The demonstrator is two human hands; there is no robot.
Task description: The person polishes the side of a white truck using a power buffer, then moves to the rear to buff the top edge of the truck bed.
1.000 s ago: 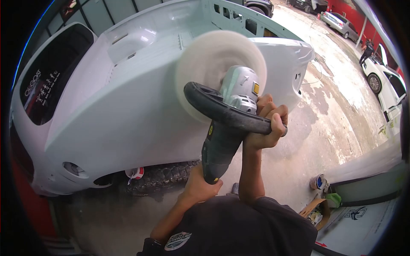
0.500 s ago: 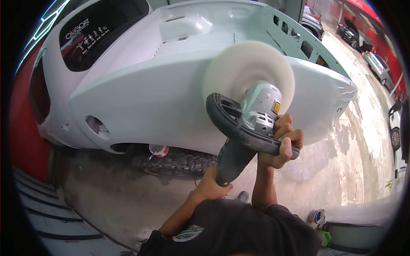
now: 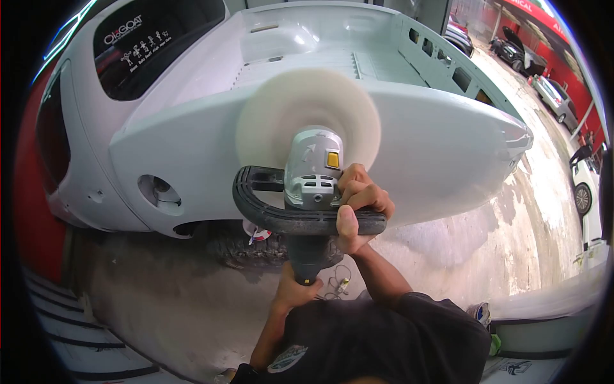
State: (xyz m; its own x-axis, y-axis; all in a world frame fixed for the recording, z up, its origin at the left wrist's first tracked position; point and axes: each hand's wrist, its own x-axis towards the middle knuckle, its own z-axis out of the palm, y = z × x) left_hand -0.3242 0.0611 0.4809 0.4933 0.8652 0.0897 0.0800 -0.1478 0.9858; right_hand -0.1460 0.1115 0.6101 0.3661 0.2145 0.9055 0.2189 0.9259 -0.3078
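Both hands hold a polisher (image 3: 312, 169) with a grey head, a yellow button and a black D-shaped handle. Its round pale pad (image 3: 307, 99) is smeared by spinning and overlaps the white side panel (image 3: 435, 153) of a pickup bed. Fingers of my right hand (image 3: 363, 201) wrap round the right end of the handle, thumb on the near side. Lower down, my left hand (image 3: 295, 289) grips the rear end of the black body, with some of its fingers hidden.
Under the panel lies a dark tyre (image 3: 236, 253), with a small red-and-white tub (image 3: 257, 232) by it. A cable (image 3: 336, 281) loops on the floor near me. The open fuel-filler recess (image 3: 160, 194) is to the left. Parked cars (image 3: 556, 99) stand at far right.
The polisher has moved left along the panel with both hands on it, and it has turned from tilted to nearly upright. The pad shows spinning blur in both frames.
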